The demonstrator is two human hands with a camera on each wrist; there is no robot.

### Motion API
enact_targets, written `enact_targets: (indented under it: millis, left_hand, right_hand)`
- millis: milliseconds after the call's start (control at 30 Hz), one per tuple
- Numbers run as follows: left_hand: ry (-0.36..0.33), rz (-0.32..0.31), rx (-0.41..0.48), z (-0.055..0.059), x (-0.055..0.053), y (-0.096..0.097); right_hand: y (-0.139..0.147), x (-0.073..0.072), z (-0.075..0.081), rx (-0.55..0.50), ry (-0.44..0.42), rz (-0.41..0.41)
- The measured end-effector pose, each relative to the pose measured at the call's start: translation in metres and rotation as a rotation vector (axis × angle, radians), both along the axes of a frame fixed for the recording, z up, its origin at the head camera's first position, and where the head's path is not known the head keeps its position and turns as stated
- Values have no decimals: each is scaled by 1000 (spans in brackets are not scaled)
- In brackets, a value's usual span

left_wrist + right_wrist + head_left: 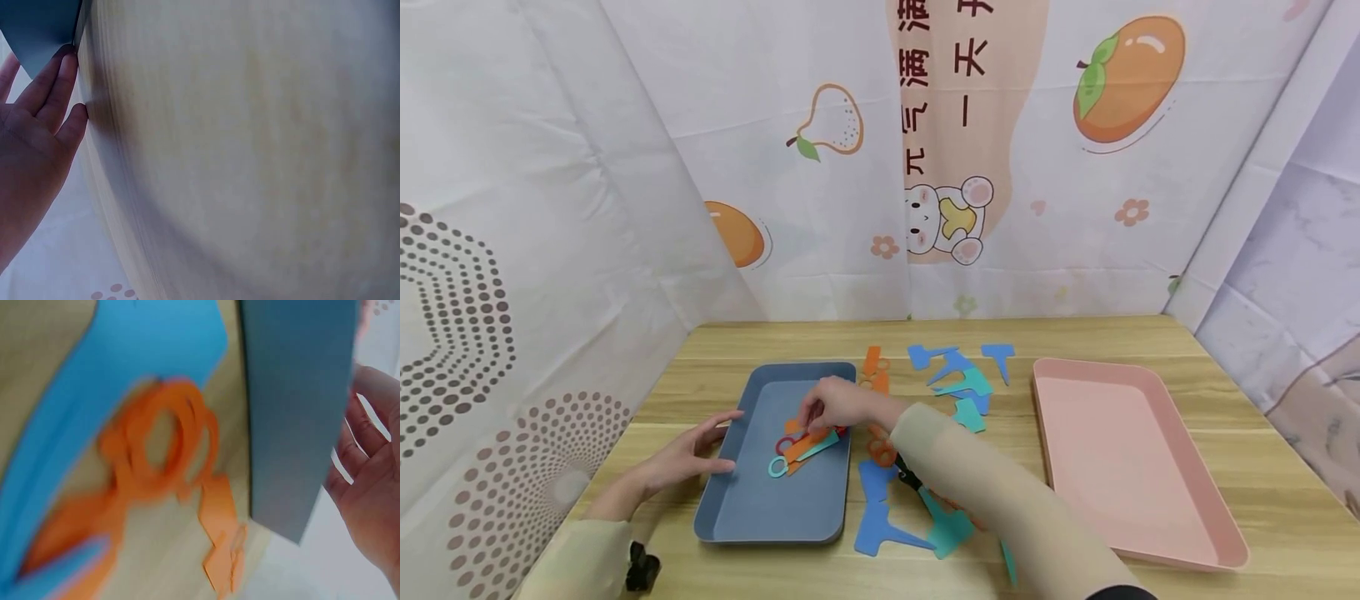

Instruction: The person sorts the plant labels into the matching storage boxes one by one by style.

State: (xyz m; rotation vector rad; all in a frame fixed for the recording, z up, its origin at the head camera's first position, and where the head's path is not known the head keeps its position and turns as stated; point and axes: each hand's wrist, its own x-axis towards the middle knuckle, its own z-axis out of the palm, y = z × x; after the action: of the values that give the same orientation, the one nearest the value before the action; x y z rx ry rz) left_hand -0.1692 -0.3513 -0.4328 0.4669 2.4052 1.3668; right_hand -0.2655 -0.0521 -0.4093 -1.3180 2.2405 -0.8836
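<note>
My left hand (pixel 681 458) touches the left rim of a blue-grey tray (pixel 767 521), thumb and fingers spread. In the left wrist view its fingers lie straight against the tray's outside. My right hand (pixel 838 404) reaches into the tray from the right with bent fingers pointing down. Beneath its fingertips lies a small pile of flat tags: an orange tag (pixel 797 448), a teal ring-ended tag (pixel 778 466) and a red ring (pixel 786 444). Whether the fingertips pinch a tag cannot be told. The tray's wall (pixel 300 412) hides them in the right wrist view.
Orange ring-ended tags (pixel 882 452) lie along the tray's right side. Blue T-shaped tags (pixel 874 529) and teal tags (pixel 951 532) are scattered across the middle, some under the right forearm. A pink tray (pixel 1131 467) stands at the right. Printed curtains hang behind the table.
</note>
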Motion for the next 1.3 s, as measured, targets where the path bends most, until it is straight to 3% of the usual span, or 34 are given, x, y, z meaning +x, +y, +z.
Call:
enact_targets:
  millis: [300,567,900,1033,1300]
  left_hand:
    - [2,2,-13,1,0,-1]
    - [12,-5,-1,0,0,-3]
    - [16,-22,16,-1,0,-2]
    - [13,-18,18,-2,0,-3]
    - [-1,-17,16,-1,0,-3]
  right_hand:
    - [39,-19,24,-20,-41,10]
    - [78,-40,31,11,27,-35]
    - [103,-45,10,69,68,-103]
    - [102,-45,-4,96,20,-145]
    - [97,-47,-18,91,76,-124]
